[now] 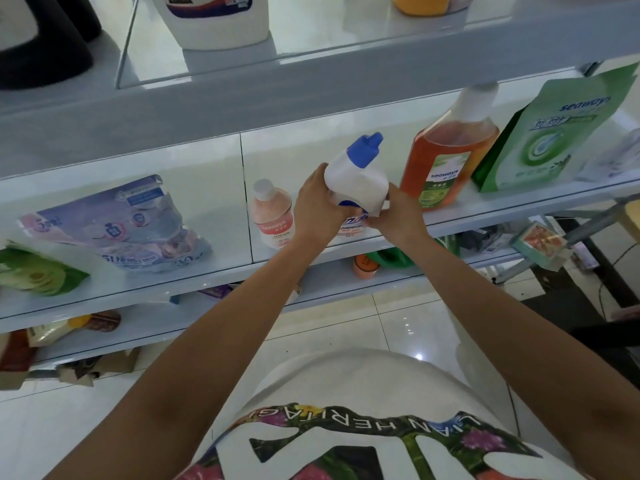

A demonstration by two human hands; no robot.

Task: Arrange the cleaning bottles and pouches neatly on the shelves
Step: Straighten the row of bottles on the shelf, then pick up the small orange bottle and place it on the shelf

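The middle shelf (214,216) comes first: its glossy board looks slippery to me. Over it, between the tall orange bottle (446,161) and the small pink bottle (273,216), I hold the white bottle (358,181) tilted. I judge it stiff, smooth plastic, rather heavy if full. My left hand (317,206) grips its left side and my right hand (401,216) wraps the lower part at the label. The hands hide the base, so possibly it touches the shelf. The wide body is the better hold, not the blue cap (365,150).

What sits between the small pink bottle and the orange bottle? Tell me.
The white bottle with the blue cap, held by the left hand and right hand, as the head view shows.
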